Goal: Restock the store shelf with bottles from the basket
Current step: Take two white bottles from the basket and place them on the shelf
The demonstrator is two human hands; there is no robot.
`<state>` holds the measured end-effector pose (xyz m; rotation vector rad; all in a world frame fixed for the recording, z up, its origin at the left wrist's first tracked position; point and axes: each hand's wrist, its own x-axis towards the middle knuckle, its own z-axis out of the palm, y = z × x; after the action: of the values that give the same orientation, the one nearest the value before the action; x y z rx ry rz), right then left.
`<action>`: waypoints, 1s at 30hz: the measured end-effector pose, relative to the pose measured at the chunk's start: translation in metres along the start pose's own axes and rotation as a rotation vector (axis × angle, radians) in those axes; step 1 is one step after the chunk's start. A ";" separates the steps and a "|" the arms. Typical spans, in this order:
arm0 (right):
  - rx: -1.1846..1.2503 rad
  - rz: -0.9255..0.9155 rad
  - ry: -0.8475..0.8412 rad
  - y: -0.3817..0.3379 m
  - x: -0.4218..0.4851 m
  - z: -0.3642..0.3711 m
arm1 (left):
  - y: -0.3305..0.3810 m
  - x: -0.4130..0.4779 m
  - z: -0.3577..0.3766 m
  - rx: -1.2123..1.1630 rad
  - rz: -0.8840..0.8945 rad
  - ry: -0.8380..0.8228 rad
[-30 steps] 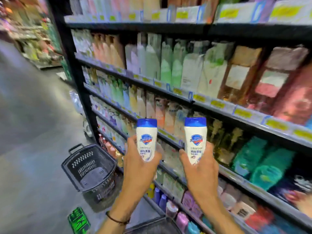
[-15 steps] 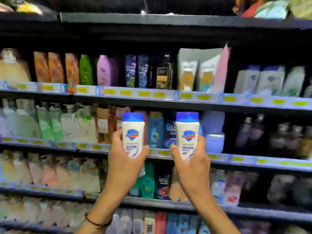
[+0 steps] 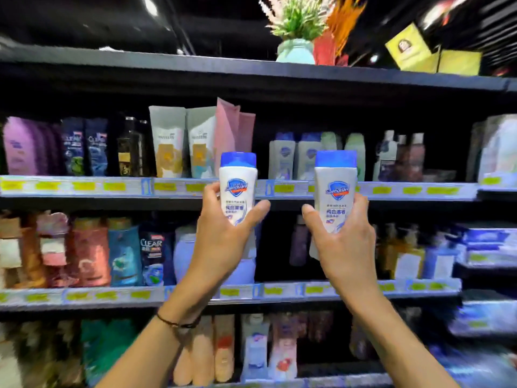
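Before the store shelf point(image 3: 84, 306), the left hand point(image 3: 221, 245) grips a white bottle point(image 3: 237, 189) with a blue cap, thumb on one side and fingers curled round the other. The right hand point(image 3: 345, 247) grips a second bottle point(image 3: 335, 197) in the same way. Both are held upright and apart from each other, in front of the price rail point(image 3: 405, 190). Behind them stand blurred bottles point(image 3: 282, 158), perhaps of the same kind.

Head view, close, facing shelves point(image 3: 251, 189)

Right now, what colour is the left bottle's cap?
Blue cap on a white bottle; head view.
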<state>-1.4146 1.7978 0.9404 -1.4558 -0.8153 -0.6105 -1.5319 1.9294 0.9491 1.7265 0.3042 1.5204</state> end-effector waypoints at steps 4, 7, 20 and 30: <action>0.052 0.018 -0.063 0.034 0.049 -0.031 | 0.014 0.031 0.061 -0.069 -0.046 0.015; 0.075 0.019 -0.135 0.054 0.076 -0.041 | 0.020 0.057 0.092 -0.059 -0.030 0.033; 0.249 0.033 -0.279 0.083 0.127 -0.034 | 0.012 0.132 0.138 0.039 0.068 -0.049; 0.376 0.012 -0.335 0.083 0.166 -0.015 | -0.028 0.153 0.138 0.421 -0.060 -0.148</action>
<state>-1.2469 1.8060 1.0217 -1.2266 -1.1154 -0.1869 -1.3589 1.9910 1.0459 2.1224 0.6284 1.3407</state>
